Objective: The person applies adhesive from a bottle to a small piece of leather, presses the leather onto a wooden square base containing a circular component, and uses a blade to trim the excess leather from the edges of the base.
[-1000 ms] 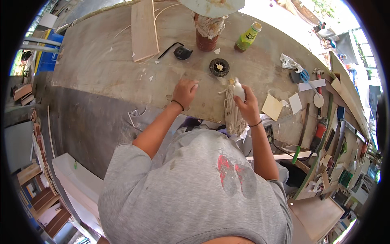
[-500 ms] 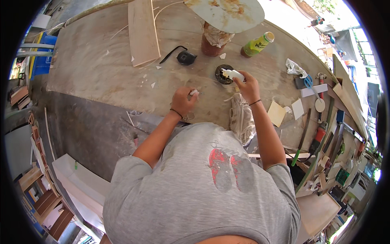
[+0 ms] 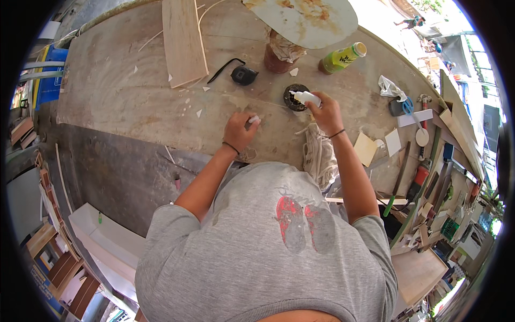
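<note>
My right hand holds a small white squeeze bottle, its tip lying over a round black ring-shaped object on the wooden workbench. My left hand is closed on a small white piece, resting low on the bench surface. A pale cloth lies crumpled under my right forearm. Both wrists wear dark bands.
A wooden board lies at the back left, a black tape measure beside it. A green bottle and a wrapped brown can stand under a rusty disc. Tools, scissors and wood pieces crowd the right side.
My right hand carried the white bottle from near my chest forward to the black ring. My left hand stayed on the bench with the small white piece.
</note>
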A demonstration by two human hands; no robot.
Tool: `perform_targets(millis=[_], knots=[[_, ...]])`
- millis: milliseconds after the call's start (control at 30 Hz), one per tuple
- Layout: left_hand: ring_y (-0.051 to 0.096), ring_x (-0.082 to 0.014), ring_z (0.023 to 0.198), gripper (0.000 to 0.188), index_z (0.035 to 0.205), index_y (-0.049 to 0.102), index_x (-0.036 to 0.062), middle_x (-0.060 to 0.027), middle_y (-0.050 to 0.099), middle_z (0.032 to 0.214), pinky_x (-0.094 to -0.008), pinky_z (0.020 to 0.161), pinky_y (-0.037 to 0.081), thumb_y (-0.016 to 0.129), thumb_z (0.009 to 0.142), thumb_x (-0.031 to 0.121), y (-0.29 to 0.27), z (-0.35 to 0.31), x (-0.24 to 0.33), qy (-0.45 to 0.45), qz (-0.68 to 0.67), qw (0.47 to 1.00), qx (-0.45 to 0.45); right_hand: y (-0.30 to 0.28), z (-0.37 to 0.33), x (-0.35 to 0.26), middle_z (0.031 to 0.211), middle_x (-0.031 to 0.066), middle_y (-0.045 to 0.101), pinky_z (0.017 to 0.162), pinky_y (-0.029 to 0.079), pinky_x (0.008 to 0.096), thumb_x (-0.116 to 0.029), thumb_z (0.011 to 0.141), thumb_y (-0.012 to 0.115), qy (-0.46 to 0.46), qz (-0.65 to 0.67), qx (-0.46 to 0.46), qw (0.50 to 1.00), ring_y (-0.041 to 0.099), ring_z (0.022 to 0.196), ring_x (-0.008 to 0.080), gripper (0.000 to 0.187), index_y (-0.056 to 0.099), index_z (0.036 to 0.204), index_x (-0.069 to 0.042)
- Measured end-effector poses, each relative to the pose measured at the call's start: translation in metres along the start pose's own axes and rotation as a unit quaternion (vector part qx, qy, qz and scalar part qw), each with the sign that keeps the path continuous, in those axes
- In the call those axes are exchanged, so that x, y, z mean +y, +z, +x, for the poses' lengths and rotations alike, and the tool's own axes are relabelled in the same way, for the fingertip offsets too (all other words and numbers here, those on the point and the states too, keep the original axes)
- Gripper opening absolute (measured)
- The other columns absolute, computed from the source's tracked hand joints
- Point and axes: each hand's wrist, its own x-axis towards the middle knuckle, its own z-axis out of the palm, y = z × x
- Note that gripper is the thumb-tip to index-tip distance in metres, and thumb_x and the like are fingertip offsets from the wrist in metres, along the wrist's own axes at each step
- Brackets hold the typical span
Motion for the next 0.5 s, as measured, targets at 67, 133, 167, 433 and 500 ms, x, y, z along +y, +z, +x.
perform_targets(millis=[67, 133, 167, 433, 500], knots=[[0.059, -0.0279, 0.074, 0.017, 0.089, 0.066, 0.0061, -0.0106, 0.063, 0.076, -0.0383, 0.068, 0.047, 0.07, 0.077, 0.019, 0.0, 0.0, -0.001, -0.008, -0.005, 1.0, 0.002, -0.002, -0.001, -0.006, 0.088, 0.0226, 0.067, 0.076, 0.05, 0.04, -0.02, 0.077, 0.068, 0.003, -0.007, -0.013, 1.0, 0.065, 0.082, 0.0367, 0.033, 0.066, 0.104, -0.001], [0.059, -0.0275, 0.074, 0.017, 0.088, 0.065, 0.0062, -0.0103, 0.063, 0.076, -0.0382, 0.067, 0.048, 0.07, 0.077, 0.018, 0.001, 0.0, -0.002, -0.007, -0.006, 1.0, 0.006, -0.001, -0.005, -0.006, 0.089, 0.0226, 0.067, 0.076, 0.05, 0.04, -0.02, 0.077, 0.068, 0.006, -0.015, -0.026, 1.0, 0.065, 0.082, 0.0369, 0.034, 0.066, 0.104, -0.001], [0.059, -0.0275, 0.074, 0.017, 0.088, 0.065, 0.0062, -0.0103, 0.063, 0.076, -0.0382, 0.067, 0.048, 0.07, 0.077, 0.018, 0.001, -0.001, -0.003, -0.008, -0.006, 1.0, 0.005, 0.0, -0.007, -0.005, 0.089, 0.0227, 0.067, 0.077, 0.05, 0.0402, -0.02, 0.076, 0.068, -0.009, -0.016, -0.024, 1.0, 0.065, 0.083, 0.0369, 0.034, 0.065, 0.104, 0.0], [0.06, -0.0272, 0.074, 0.018, 0.089, 0.066, 0.0052, -0.0102, 0.065, 0.079, -0.0374, 0.067, 0.048, 0.07, 0.077, 0.018, 0.0, 0.001, 0.0, -0.03, -0.024, 0.999, 0.0, -0.007, -0.02, -0.007, 0.092, 0.0235, 0.066, 0.078, 0.05, 0.0407, -0.018, 0.077, 0.067, -0.014, -0.027, -0.038, 0.999, 0.064, 0.086, 0.0379, 0.033, 0.065, 0.104, 0.0], [0.06, -0.0268, 0.074, 0.018, 0.089, 0.066, 0.0049, -0.0102, 0.065, 0.079, -0.0371, 0.067, 0.048, 0.07, 0.078, 0.018, 0.001, 0.002, -0.001, -0.024, -0.023, 0.999, 0.001, -0.008, -0.025, -0.003, 0.091, 0.0234, 0.066, 0.077, 0.05, 0.0407, -0.018, 0.077, 0.067, -0.03, -0.036, -0.036, 0.998, 0.064, 0.084, 0.0382, 0.033, 0.065, 0.103, 0.001]])
